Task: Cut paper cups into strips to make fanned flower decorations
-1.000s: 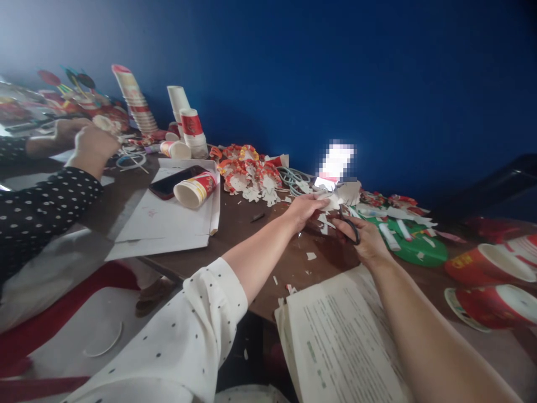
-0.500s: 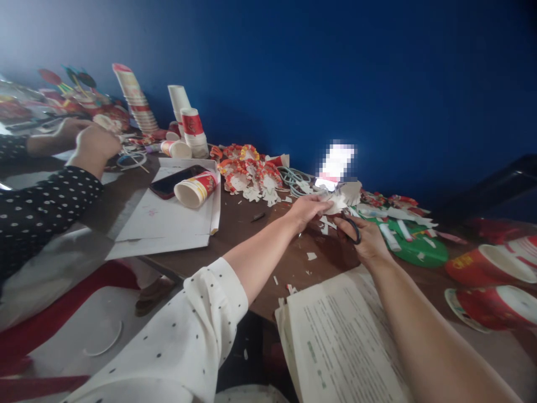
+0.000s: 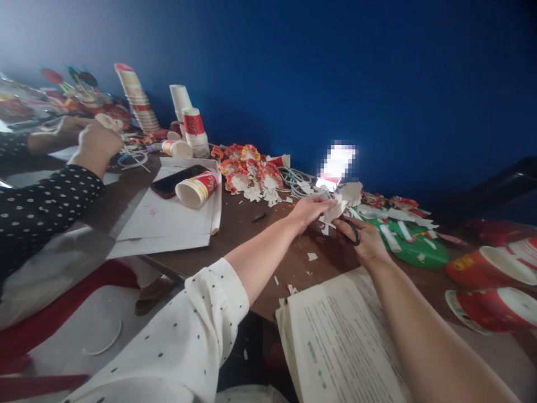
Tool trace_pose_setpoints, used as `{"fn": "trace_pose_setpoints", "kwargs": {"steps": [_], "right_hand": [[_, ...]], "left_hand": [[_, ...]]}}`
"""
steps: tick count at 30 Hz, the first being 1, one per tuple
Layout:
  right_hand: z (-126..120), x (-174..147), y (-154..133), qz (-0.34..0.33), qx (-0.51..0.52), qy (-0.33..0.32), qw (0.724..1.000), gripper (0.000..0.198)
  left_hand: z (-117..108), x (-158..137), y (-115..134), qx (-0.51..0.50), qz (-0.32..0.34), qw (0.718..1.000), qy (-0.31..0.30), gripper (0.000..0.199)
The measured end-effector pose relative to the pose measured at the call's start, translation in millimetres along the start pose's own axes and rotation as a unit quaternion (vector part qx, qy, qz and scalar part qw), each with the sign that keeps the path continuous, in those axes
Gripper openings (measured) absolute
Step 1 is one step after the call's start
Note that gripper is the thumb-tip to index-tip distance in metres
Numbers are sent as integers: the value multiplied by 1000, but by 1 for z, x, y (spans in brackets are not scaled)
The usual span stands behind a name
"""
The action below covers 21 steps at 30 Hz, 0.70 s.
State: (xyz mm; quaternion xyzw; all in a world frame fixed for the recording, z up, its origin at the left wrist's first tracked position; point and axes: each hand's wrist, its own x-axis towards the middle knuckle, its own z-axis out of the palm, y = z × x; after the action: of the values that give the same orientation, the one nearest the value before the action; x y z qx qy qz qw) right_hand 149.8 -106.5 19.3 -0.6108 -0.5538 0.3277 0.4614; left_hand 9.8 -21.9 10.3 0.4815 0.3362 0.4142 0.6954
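My left hand (image 3: 311, 212) pinches a white paper piece (image 3: 335, 210) above the brown table. Black-handled scissors (image 3: 356, 230) sit in my right hand (image 3: 369, 240), fingers closed round the loops. Their blades point up toward the paper; I cannot make out whether they touch it. White paper scraps (image 3: 311, 256) lie beneath and in front of my hands. Just behind the paper, a bright phone screen (image 3: 337, 162) leans upright, its picture blurred out.
At the left, a co-worker's hands (image 3: 94, 140) hold something pale. Stacked paper cups (image 3: 195, 131), a box lid (image 3: 138, 224) bearing a phone and a cup, red cut-paper flowers (image 3: 251, 173), a green disc (image 3: 432, 254), printed sheets (image 3: 335, 330) and red cups (image 3: 489, 308) crowd the table.
The white paper in my left hand has turned a little and shows a smoother face. My right hand with the scissors stays in nearly the same place.
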Motion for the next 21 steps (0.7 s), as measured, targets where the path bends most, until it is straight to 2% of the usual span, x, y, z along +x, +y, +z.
{"fn": "trace_pose_setpoints", "kwargs": {"steps": [4, 10, 21], "right_hand": [[1, -1, -1, -9, -19, -18, 1000, 43], [3, 2, 5, 7, 31, -10, 999, 40], [4, 4, 10, 21, 50, -2, 999, 39]], "left_hand": [[-1, 5, -3, 6, 9, 999, 32, 18], [-1, 7, -7, 16, 34, 999, 16, 15], [1, 3, -4, 13, 22, 1000, 15, 14]]}}
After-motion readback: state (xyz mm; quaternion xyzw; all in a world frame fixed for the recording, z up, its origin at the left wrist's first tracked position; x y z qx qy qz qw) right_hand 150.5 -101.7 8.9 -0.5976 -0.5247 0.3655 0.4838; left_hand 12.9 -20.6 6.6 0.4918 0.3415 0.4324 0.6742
